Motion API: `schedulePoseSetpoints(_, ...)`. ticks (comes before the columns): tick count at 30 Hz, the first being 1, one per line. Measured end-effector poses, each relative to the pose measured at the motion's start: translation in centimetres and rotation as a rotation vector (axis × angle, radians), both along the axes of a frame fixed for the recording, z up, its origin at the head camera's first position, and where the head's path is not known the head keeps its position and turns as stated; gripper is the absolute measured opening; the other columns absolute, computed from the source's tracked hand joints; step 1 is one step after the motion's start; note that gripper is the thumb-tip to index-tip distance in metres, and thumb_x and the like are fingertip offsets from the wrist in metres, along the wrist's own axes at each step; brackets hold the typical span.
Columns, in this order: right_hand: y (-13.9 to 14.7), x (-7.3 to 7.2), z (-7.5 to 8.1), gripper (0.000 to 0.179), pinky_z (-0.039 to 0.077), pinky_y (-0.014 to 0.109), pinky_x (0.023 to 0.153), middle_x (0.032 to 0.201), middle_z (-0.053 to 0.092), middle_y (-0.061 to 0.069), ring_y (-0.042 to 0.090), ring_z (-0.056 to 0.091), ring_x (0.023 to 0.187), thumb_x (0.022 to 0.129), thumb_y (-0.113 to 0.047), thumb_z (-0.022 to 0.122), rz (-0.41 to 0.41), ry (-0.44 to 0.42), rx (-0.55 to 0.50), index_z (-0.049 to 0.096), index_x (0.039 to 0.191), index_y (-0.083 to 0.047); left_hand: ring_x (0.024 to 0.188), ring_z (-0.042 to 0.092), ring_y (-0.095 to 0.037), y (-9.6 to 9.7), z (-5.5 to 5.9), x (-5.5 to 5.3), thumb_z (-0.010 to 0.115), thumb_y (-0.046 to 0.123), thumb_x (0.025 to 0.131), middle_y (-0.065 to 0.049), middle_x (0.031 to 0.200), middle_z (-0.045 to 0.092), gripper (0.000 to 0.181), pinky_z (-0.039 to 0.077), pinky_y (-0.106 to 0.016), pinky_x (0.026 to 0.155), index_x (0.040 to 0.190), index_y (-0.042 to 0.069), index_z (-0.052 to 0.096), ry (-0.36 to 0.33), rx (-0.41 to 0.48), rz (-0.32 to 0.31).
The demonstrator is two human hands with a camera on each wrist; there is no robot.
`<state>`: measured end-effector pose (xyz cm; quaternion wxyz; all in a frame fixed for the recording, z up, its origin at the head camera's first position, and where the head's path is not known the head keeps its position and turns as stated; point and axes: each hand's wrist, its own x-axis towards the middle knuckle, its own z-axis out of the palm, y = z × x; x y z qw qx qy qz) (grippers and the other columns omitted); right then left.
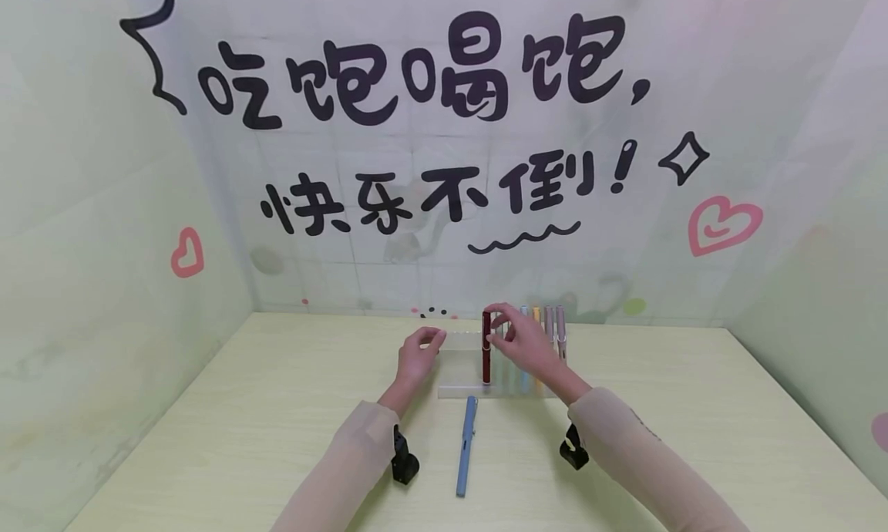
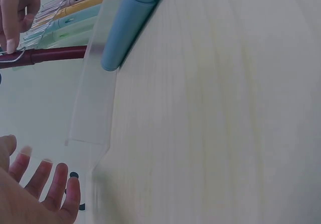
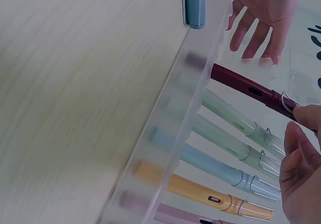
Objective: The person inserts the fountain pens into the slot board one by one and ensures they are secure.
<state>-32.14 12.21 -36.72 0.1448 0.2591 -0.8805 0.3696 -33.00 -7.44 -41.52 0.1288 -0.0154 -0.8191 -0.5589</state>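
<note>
A dark red fountain pen (image 1: 486,366) stands upright in a clear pen stand (image 1: 458,392), its lower end at the front ledge. My right hand (image 1: 525,345) pinches its cap between thumb and fingers; in the right wrist view the thumb lies by the metal clip of the pen (image 3: 243,86). At the stand's left end is my left hand (image 1: 418,356), its fingers loosely extended in the left wrist view and holding nothing; contact with the stand cannot be told. A blue pen (image 1: 466,449) lies on the table before the stand.
Right of the red pen, the stand holds several pens: pale green pens (image 3: 228,113), a light blue pen (image 3: 210,161), a yellow pen (image 3: 198,189) and mauve pens (image 1: 561,331). Behind the table (image 1: 277,409) hangs a printed cloth (image 1: 388,285).
</note>
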Motion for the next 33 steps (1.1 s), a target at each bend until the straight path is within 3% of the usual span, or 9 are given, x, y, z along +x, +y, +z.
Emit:
schedulePoseSetpoints(4,0.2,-0.3,-0.4,0.046,0.040,0.024,0.045,0.076,0.054,-0.003,0.008,0.044,0.052,0.079,-0.012,0.066,-0.006,0.098,0.116,0.048,0.122,-0.011,0.081,0.057,-0.022,0.0,0.0,0.0,0.053,0.025,0.089,-0.010,0.095,0.060,0.027,0.046,-0.033,0.073,0.101,0.002,0.060,0.000,0.002,-0.004)
schedulePoseSetpoints(7,0.3,-0.5,-0.5,0.048,0.039,0.023,0.045,0.068,0.052,-0.006,0.007,0.043,0.050,0.079,-0.015,0.066,-0.004,0.121,0.150,0.046,0.123,-0.011,0.082,0.057,-0.022,0.0,0.0,0.1,0.053,0.024,0.089,-0.010,0.095,0.060,0.027,0.047,-0.033,0.073,0.101,0.001,0.060,0.002,0.005,-0.004)
schedulePoseSetpoints(17,0.5,-0.6,-0.3,0.051,0.037,0.024,0.043,0.055,0.046,-0.008,0.007,0.042,0.045,0.081,-0.016,0.065,0.011,0.088,0.174,0.044,0.127,-0.010,0.083,0.057,-0.022,0.0,0.1,0.1,0.053,0.021,0.089,-0.011,0.096,0.060,0.024,0.046,-0.033,0.073,0.101,0.001,0.060,-0.001,-0.001,-0.002)
schedulePoseSetpoints(33,0.6,-1.2,-0.2,0.056,0.032,0.024,0.039,0.052,0.044,-0.006,0.009,0.037,0.041,0.081,-0.020,0.064,-0.022,0.018,0.236,0.040,0.130,-0.010,0.085,0.056,-0.023,0.0,0.1,0.0,0.053,0.025,0.089,-0.010,0.096,0.060,0.027,0.047,-0.033,0.074,0.101,0.002,0.060,-0.007,-0.003,-0.001)
